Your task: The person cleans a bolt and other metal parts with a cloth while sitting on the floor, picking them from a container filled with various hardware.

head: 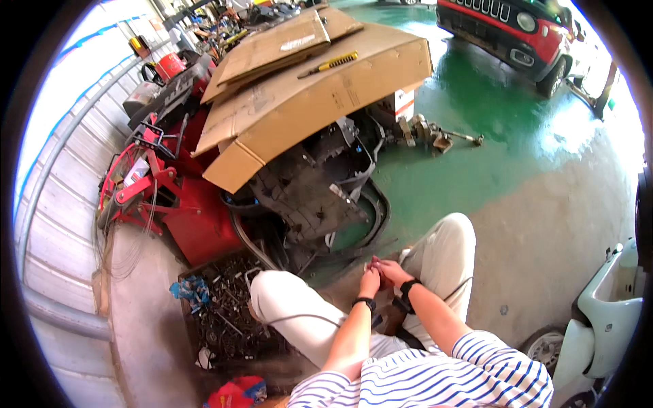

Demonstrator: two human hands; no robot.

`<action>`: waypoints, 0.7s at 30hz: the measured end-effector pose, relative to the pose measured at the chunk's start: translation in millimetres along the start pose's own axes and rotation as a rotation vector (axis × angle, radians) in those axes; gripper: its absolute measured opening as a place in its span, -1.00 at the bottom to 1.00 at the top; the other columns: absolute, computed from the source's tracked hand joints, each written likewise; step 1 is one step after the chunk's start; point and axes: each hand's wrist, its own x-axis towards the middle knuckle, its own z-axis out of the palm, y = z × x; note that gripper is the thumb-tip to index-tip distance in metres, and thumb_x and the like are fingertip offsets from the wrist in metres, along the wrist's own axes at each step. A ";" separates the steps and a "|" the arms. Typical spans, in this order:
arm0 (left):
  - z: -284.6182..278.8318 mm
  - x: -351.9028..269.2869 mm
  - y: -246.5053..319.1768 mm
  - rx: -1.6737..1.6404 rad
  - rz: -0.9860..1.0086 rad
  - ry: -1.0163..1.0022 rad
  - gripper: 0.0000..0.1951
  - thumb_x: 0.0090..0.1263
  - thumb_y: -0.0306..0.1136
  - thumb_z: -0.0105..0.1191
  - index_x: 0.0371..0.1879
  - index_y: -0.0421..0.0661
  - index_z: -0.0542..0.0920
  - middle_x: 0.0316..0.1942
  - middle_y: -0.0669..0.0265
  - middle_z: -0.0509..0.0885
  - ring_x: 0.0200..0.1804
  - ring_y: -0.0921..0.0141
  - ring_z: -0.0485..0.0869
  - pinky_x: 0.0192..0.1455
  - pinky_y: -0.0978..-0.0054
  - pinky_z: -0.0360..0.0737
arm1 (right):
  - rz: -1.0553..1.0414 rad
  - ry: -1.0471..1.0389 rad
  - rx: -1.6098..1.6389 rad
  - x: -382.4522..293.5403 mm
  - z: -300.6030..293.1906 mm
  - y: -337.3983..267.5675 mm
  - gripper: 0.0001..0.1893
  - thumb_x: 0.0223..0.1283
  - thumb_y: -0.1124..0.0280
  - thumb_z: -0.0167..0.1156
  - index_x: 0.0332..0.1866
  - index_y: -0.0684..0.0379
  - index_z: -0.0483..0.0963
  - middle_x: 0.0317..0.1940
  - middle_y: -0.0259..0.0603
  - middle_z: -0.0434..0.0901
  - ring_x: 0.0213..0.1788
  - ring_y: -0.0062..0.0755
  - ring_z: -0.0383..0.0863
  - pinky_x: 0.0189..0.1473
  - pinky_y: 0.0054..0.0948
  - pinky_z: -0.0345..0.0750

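My left hand (pixel 370 281) and my right hand (pixel 393 273) meet between my knees, with fingertips drawn together. They pinch a small reddish object (pixel 376 261), partly hidden by the fingers and too small to identify. Black bands circle both wrists. A thin dark cable (pixel 301 317) runs across my thigh. Left of my left knee lies a shallow tray of mixed bolts and small metal hardware (pixel 229 326). A crumpled blue wrapper (pixel 193 291) rests at its upper left edge.
Ahead, cardboard sheets (pixel 326 99) bearing a yellow utility knife (pixel 331 64) cover dark plastic car trim (pixel 311 199). Red metal equipment (pixel 199 214) stands by the corrugated wall (pixel 66 204). Metal parts (pixel 433 135) lie on the green floor. A red-and-black car (pixel 510 35) and a pale-green ride-on vehicle (pixel 607 311) stand rightward.
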 end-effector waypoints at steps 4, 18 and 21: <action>5.6 -0.7 -13.4 0.025 -0.023 0.031 -0.41 0.38 -0.05 -0.49 -0.36 -0.29 0.60 -0.36 -0.19 0.58 -0.16 -0.11 0.55 -0.04 0.02 0.44 | -0.147 0.323 -0.828 -12.4 15.1 -10.4 -0.64 0.15 0.08 0.03 -0.15 0.14 0.54 -0.28 0.03 0.60 -0.22 -0.05 0.60 -0.14 -0.21 0.49; -9.2 1.0 25.9 -0.019 0.060 0.111 -0.47 0.39 -0.08 -0.42 -0.33 -0.31 0.55 -0.29 -0.18 0.57 -0.16 -0.14 0.51 -0.07 -0.02 0.39 | -0.193 0.208 0.268 32.0 -41.8 43.9 -0.83 0.28 0.42 -0.21 -0.35 0.21 0.33 -0.57 -0.14 0.45 -0.48 -0.21 0.48 -0.34 -0.26 0.46; -12.3 -1.7 10.6 -0.033 0.043 0.095 -0.52 0.40 -0.11 -0.37 -0.29 -0.30 0.53 -0.27 -0.17 0.56 -0.14 -0.12 0.50 -0.06 0.01 0.39 | 0.005 0.154 -0.347 11.7 4.8 31.6 -0.62 0.16 0.17 0.03 -0.18 0.33 0.45 -0.40 -0.04 0.60 -0.36 -0.31 0.59 -0.31 -0.41 0.48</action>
